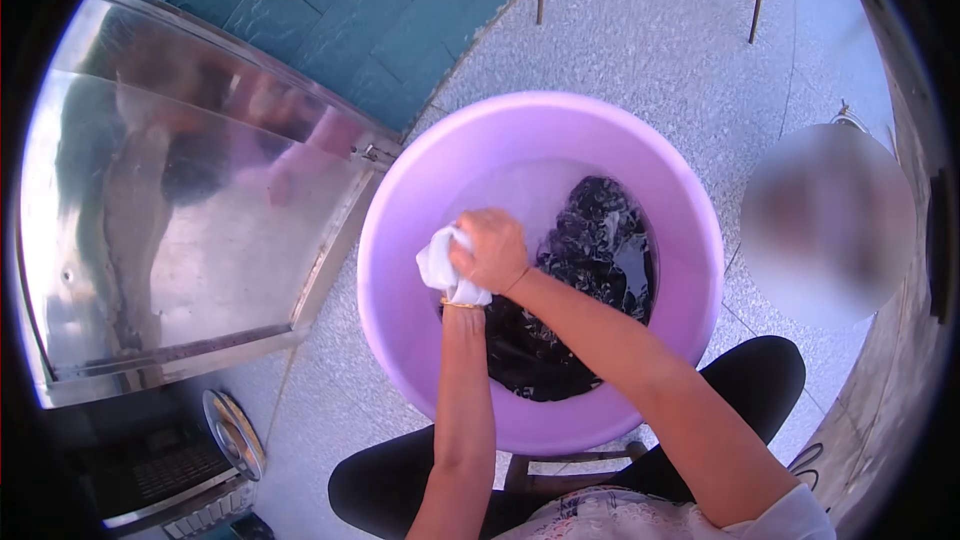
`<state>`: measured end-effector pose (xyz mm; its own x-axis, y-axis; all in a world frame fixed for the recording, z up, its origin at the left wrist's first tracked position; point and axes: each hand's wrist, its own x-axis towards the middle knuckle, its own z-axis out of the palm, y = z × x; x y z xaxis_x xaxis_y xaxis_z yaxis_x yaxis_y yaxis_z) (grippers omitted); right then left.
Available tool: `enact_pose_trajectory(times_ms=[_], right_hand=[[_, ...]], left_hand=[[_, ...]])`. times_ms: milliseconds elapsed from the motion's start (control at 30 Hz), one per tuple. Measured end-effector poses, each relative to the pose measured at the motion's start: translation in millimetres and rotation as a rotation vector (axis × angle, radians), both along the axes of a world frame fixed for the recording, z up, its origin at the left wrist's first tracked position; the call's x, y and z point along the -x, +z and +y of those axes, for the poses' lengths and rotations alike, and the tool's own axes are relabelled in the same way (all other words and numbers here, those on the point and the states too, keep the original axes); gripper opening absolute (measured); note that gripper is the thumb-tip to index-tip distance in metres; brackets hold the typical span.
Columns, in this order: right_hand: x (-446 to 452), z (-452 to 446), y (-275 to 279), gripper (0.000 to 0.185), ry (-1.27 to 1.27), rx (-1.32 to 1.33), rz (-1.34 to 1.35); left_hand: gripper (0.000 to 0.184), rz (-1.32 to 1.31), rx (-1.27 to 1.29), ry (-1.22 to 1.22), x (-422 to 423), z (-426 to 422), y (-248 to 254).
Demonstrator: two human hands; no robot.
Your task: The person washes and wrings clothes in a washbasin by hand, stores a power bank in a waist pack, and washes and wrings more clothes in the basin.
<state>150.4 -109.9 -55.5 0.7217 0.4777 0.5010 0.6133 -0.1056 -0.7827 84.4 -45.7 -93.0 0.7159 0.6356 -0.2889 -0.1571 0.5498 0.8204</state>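
Speckled pale flooring covers much of the ground on my head feed, meeting teal tiles at the far left. From my remote seat I see the wearer's right hand with fingers curled tightly over a wet-looking white cloth, which is bunched above the left part of the tub. Out of the same cloth comes the left forearm, a gold bangle at its wrist; the left hand is covered by the fabric, so I cannot tell whether it is spread or clenched. Around both arms opens a round lilac tub, holding shallow, cloudy water on its far side and a heap of soaked black fabric to the right and near side, streaked with pale suds. Just beyond the near rim I make out a wooden frame between the wearer's black-clad knees. To the left, just beside the tub, stands a shiny metal cabinet, and near its lower corner a round metal dish is tipped up. At the right, a round patch is too blurred for me to identify.
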Motion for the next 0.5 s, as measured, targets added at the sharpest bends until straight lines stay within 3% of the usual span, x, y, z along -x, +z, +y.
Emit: enact_pose_trajectory(times_ms=[67,133,167,200,267,300,367,400,467,500], right_hand=[[-17.2,-2.2,-14.1,0.019,-0.043,0.206,0.141],[-55.9,-8.7,-44.3,0.024,-0.126,0.642,0.316],[-65.5,-17.3,-53.4,0.027,-0.161,0.722,0.302],[-73.2,-23.5,-60.5,0.029,-0.188,0.799,0.278],[-87.3,-29.7,-81.0,0.028,-0.474,0.525,0.498],[-94.8,-36.0,-90.7,0.028,-0.476,0.531,0.497],[-104.3,-43.6,-106.5,0.027,-0.418,0.252,0.76],[-98.6,-42.3,-112.8,0.027,-0.416,0.253,0.761],[-75.8,-40.4,-127.3,0.028,-0.663,0.19,0.74],[-57.6,-37.5,-139.9,0.03,-0.626,0.436,0.671]], left_hand=[[0.056,0.03,-0.02,0.0,6.1,-3.3,-2.6],[0.028,0.12,0.125,0.081,17.1,-7.1,2.5],[0.029,0.126,-0.047,0.017,20.8,-9.1,10.0],[0.029,0.136,-0.048,0.032,22.1,-6.9,14.4],[0.028,0.062,0.01,0.146,14.1,-1.9,18.4],[0.026,0.113,0.061,0.14,16.2,6.9,20.9],[0.022,0.253,-0.01,0.144,28.6,29.3,-18.8],[0.018,0.393,-0.091,0.15,36.2,39.1,-46.5],[0.018,0.628,-0.002,0.059,41.8,25.1,-81.2],[0.021,0.777,-0.006,-0.04,43.5,15.5,-88.3]])
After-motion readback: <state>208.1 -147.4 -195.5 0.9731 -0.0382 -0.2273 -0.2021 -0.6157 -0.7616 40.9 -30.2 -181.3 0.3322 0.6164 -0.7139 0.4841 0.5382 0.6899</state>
